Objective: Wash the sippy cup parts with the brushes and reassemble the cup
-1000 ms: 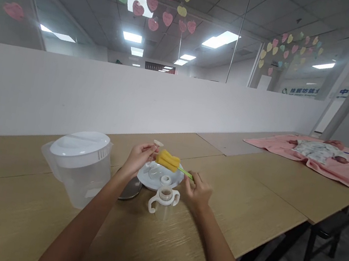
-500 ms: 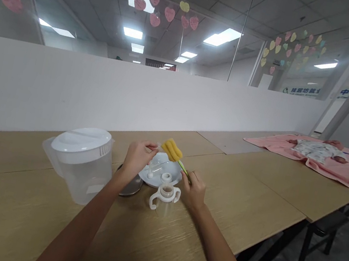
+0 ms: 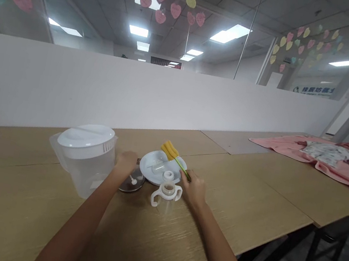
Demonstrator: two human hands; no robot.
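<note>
My right hand [image 3: 193, 188] grips the green handle of a yellow sponge brush [image 3: 170, 150], whose head hangs over the far rim of a white plate [image 3: 148, 171]. My left hand [image 3: 126, 162] is lowered over a dark round lid [image 3: 135, 185], back of the hand toward me. A small white piece [image 3: 133, 181] rests on the lid just under its fingertips; whether the fingers still pinch it is hidden. A clear baby bottle with two white handles [image 3: 166, 194] stands between my hands. Small clear and white bottle parts lie on the plate.
A clear plastic pitcher with a white lid [image 3: 87, 158] stands left of my left hand. A white partition runs along the table's far edge. At far right a doll [image 3: 329, 152] lies on a pink blanket [image 3: 293, 148]. A dark bench [image 3: 333, 224] stands beside the table.
My left hand came down from beside the sponge to the dark lid, bringing the small white piece with it. The brush head swung away toward the plate's far side.
</note>
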